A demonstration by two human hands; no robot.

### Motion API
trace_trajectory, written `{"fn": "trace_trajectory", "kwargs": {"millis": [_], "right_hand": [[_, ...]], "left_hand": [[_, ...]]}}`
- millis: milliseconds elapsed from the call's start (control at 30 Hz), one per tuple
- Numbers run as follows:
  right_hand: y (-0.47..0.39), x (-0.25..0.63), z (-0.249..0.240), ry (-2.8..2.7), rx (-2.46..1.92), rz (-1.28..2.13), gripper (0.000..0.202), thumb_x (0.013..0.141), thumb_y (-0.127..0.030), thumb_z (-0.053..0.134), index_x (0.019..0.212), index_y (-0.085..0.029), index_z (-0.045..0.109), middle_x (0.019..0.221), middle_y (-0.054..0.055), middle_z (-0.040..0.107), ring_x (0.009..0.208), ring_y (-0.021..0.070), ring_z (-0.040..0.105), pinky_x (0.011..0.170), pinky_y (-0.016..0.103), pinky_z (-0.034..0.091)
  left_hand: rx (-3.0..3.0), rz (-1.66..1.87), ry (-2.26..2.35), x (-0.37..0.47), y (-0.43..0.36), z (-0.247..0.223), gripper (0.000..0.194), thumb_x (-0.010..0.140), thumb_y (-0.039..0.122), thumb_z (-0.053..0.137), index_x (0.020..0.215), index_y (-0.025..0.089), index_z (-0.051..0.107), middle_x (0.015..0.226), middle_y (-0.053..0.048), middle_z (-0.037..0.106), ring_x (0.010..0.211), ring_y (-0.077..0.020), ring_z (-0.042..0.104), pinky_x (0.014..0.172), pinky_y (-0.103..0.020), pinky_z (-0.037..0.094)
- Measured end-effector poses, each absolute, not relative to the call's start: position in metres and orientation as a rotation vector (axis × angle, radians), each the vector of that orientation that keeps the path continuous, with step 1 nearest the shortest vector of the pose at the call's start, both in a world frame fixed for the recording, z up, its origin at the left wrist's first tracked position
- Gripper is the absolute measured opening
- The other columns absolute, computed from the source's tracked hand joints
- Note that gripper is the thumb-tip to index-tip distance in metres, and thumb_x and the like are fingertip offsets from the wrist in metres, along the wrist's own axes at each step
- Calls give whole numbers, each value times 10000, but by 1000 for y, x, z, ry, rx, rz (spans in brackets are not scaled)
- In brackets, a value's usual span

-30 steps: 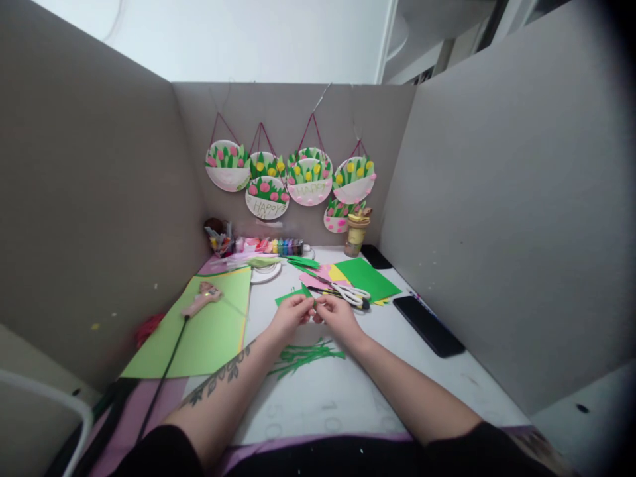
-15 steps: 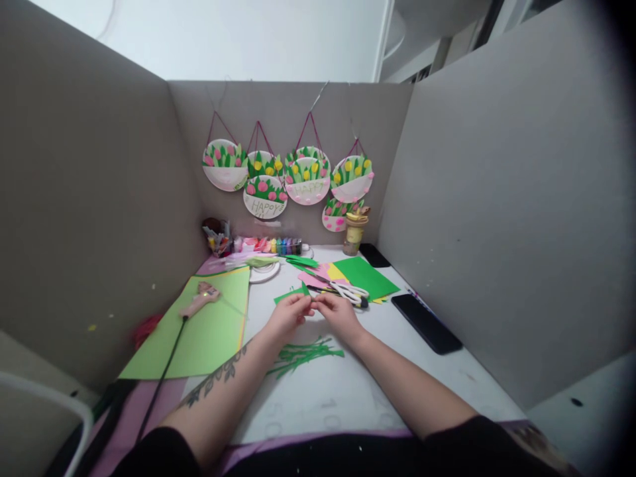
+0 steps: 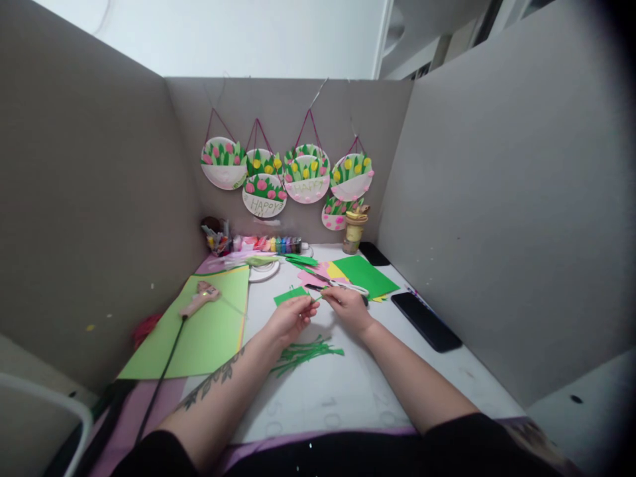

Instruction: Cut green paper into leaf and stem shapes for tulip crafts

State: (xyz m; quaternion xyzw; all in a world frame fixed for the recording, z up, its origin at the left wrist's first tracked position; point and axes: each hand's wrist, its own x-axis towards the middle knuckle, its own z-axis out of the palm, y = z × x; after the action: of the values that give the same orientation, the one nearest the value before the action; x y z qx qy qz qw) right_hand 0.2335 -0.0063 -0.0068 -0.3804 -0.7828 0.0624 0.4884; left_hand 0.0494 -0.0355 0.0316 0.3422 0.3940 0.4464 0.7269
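Between my two hands a thin green paper strip (image 3: 318,299) is stretched over the middle of the table. My left hand (image 3: 293,318) pinches one end of it. At the other end, my right hand (image 3: 348,307) has its thumb and fingertips closed on the strip. A small green paper piece (image 3: 291,295) lies just beyond my left hand. Under my wrists is a loose pile of narrow green paper strips (image 3: 309,353). Scissors with white handles (image 3: 355,289) lie behind my right hand, which partly covers them, beside a dark-tipped cutter (image 3: 314,287).
Light green sheets (image 3: 213,338) carry a glue gun (image 3: 200,301) at left. A green sheet (image 3: 366,277) and a black phone (image 3: 426,322) lie at right. Paint bottles (image 3: 288,246) and a cup (image 3: 354,233) stand at the back. Paper-plate flower baskets (image 3: 307,179) hang on the grey partition.
My hands have moved slightly apart, the right one going rightward, so the green strip shows between them. The upright green tip above my left fingers is gone from sight.
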Motion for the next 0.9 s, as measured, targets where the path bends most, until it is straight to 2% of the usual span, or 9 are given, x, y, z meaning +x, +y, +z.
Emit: {"fn": "trace_trajectory", "kwargs": {"millis": [200, 333, 400, 500, 633, 733, 900], "right_hand": [[2, 252, -3, -1824, -1088, 199, 191, 874, -285, 537, 860, -239, 721, 905, 46, 741, 834, 208, 672, 796, 329, 486], [7, 257, 3, -1644, -1248, 350, 174, 835, -312, 561, 768, -205, 681, 766, 34, 688, 702, 190, 613, 671, 302, 457], [7, 251, 3, -1624, -1246, 435, 182, 808, -337, 589, 712, -193, 647, 707, 25, 625, 672, 178, 566, 636, 288, 436], [0, 236, 1, -1766, -1108, 564, 180, 767, -337, 623, 669, -186, 613, 752, 26, 568, 723, 168, 539, 645, 271, 429], [-11, 217, -3, -1891, -1003, 746, 163, 771, -309, 604, 667, -184, 591, 799, 24, 549, 731, 151, 525, 579, 234, 395], [-16, 210, -5, -1837, -1044, 842, 145, 776, -284, 596, 675, -182, 577, 731, 5, 560, 677, 140, 513, 571, 232, 386], [-16, 205, -7, -1676, -1065, 1013, 131, 784, -298, 589, 742, -174, 595, 641, -15, 592, 595, 133, 519, 570, 243, 406]], "left_hand": [[741, 994, 824, 45, -31, 31, 170, 711, 248, 745, 715, 130, 622, 711, -27, 643, 562, -54, 543, 476, -145, 397], [844, 1062, 784, 39, -28, 34, 256, 663, 312, 779, 717, 134, 603, 716, -7, 610, 597, -53, 527, 528, -153, 394], [971, 1098, 832, 39, -27, 32, 306, 633, 340, 799, 766, 143, 605, 718, 7, 598, 628, -64, 530, 556, -167, 388], [1135, 1110, 934, 42, -26, 23, 404, 592, 363, 818, 873, 163, 608, 705, 25, 590, 650, -89, 538, 563, -188, 369], [1251, 1106, 955, 44, -23, 12, 336, 643, 418, 765, 788, 148, 627, 638, 17, 568, 613, -104, 517, 545, -203, 348], [1291, 1124, 992, 43, -20, 9, 290, 655, 405, 745, 732, 142, 650, 624, 4, 580, 596, -108, 511, 542, -208, 355], [1295, 1162, 1043, 43, -20, 11, 275, 625, 376, 758, 751, 149, 668, 635, -13, 632, 623, -138, 566, 557, -224, 397]]}}
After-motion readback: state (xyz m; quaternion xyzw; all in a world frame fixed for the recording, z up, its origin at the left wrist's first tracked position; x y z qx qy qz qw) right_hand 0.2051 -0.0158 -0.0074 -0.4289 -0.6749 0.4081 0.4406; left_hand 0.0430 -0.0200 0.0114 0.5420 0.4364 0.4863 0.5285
